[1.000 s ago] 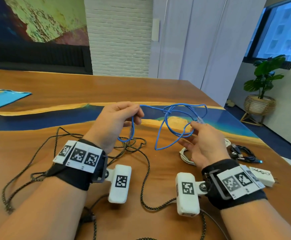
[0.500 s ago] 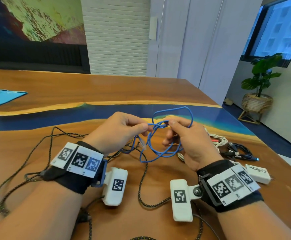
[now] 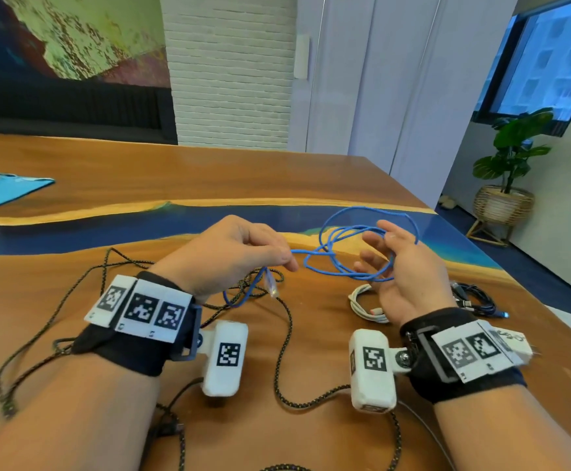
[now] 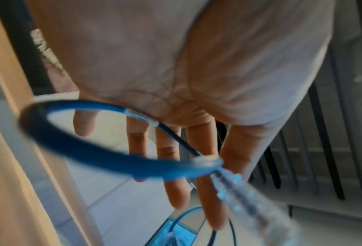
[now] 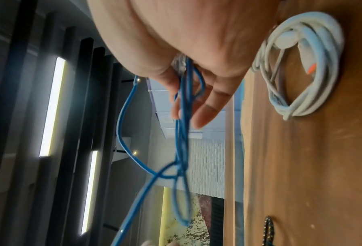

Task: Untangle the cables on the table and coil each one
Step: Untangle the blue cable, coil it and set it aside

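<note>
Head view shows the left hand [image 3: 229,256] pinching the thin blue network cable [image 3: 342,263] between thumb and fingertips, its clear plastic plug [image 3: 272,287] dangling below; the right hand [image 3: 396,266], fingers spread and relaxed, has loose blue loops draped round them above the glossy wooden table [image 3: 209,178]; a black braided cable [image 3: 284,368] sprawls on the near side; a coiled white cable [image 5: 298,66] lies just beside the right hand; a coiled black cable [image 3: 474,300] sits further right.
</note>
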